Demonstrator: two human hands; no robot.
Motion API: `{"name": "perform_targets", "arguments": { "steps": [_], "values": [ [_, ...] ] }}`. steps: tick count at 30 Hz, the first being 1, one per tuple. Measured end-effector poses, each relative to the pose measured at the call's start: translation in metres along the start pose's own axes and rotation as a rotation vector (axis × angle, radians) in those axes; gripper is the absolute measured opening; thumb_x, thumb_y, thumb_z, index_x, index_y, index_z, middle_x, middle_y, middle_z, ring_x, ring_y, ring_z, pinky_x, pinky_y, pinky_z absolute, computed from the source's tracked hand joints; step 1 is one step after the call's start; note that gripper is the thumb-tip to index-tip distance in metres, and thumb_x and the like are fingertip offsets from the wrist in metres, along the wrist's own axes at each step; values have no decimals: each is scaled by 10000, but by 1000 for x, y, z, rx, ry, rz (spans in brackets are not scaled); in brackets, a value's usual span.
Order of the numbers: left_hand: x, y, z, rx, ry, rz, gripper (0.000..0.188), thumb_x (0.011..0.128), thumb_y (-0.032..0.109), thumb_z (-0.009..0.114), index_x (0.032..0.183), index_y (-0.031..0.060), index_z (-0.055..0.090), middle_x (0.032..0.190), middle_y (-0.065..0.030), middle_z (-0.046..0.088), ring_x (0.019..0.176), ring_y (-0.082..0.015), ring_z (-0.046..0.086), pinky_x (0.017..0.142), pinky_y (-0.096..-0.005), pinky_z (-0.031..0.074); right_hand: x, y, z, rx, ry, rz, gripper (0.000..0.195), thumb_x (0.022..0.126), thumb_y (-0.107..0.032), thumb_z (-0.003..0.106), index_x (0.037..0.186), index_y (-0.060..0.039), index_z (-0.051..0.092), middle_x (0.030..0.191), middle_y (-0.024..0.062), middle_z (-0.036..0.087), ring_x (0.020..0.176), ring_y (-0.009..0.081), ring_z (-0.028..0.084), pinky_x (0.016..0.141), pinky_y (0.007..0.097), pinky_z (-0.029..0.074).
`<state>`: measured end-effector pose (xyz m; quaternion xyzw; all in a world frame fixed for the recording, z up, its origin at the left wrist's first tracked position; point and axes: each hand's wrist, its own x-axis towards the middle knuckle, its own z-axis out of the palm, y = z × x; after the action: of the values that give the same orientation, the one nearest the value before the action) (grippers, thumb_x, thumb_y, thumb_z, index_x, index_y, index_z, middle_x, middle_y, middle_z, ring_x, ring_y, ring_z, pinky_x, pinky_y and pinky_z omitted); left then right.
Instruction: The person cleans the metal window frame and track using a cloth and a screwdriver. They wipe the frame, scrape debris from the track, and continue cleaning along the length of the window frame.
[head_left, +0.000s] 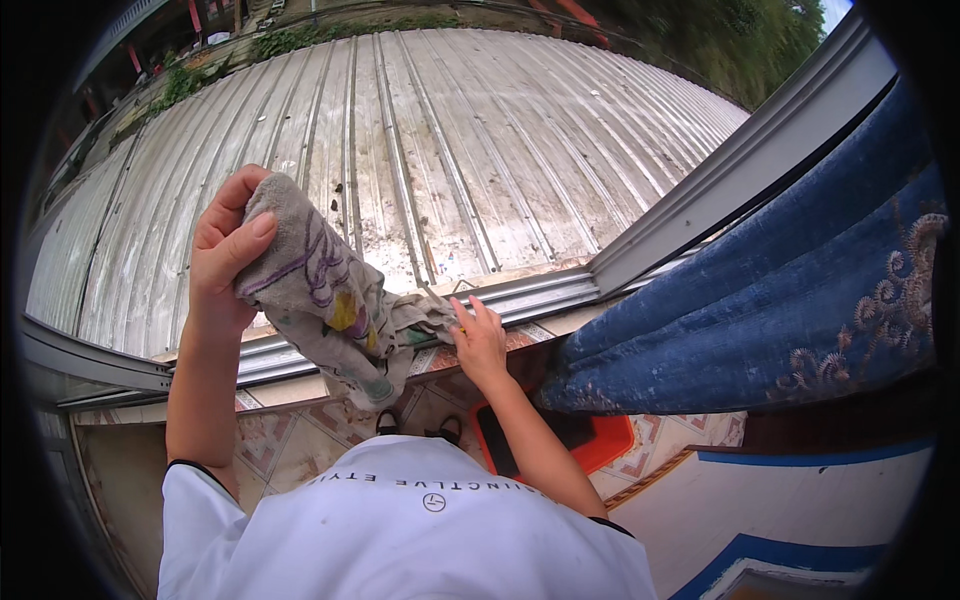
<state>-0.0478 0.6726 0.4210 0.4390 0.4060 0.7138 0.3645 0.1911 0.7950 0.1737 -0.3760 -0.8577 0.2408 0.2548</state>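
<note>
A grey, stained cloth (330, 292) with a purple and yellow pattern is stretched between my two hands. My left hand (229, 244) grips its upper end, thumb pressed on the front, raised in front of the window opening. Lower and to the right, my right hand (478, 339) is on the bunched, narrow end of the cloth, just above the tiled sill (517, 340). Below the middle of the cloth, a loose fold hangs over the sill's inner edge. Behind it runs the metal window track (551, 295), partly covered by the cloth.
Outside the window lies a ribbed metal roof (480, 150). A metal window frame (742, 157) and a blue embroidered curtain (720, 300) stand at the right. On the patterned tile floor (277, 442), a red plastic basin (611, 442) sits by my feet.
</note>
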Motion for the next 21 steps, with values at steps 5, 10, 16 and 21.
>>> {"name": "perform_targets", "arguments": {
  "steps": [5, 10, 16, 21],
  "values": [
    [-3, 18, -4, -32, 54, 111, 326, 808, 88, 553, 1108, -18, 481, 935, -88, 584, 842, -139, 592, 789, -266, 485, -7, -2, 23, -7, 55, 42, 247, 760, -35, 599, 1001, -88, 621, 893, 132, 534, 860, 335, 511, 758, 425, 436],
    [-24, 46, -23, 84, 188, 262, 305, 868, 146, 497, 1125, -13, 457, 928, -91, 577, 846, -153, 602, 771, -286, 505, 34, 29, -74, -144, 331, 82, 123, 766, -53, 574, 864, -93, 636, 822, 101, 537, 834, 307, 513, 714, 402, 430],
    [-18, -36, -29, 115, 289, -287, 125, 898, 152, 517, 949, 43, 552, 832, -23, 603, 738, -74, 576, 678, -211, 480, 51, 81, -166, -680, 547, 111, 183, 782, -61, 565, 929, -116, 661, 916, 80, 595, 946, 314, 525, 784, 384, 440],
    [-75, -158, -57, 588, 111, -828, 148, 812, 152, 564, 891, 28, 584, 694, -25, 572, 633, -83, 508, 579, -257, 420, 37, 49, -129, 324, 158, 747, 161, 838, -129, 574, 931, -17, 643, 676, 130, 614, 656, 304, 601, 653, 383, 479]
  ]
}}
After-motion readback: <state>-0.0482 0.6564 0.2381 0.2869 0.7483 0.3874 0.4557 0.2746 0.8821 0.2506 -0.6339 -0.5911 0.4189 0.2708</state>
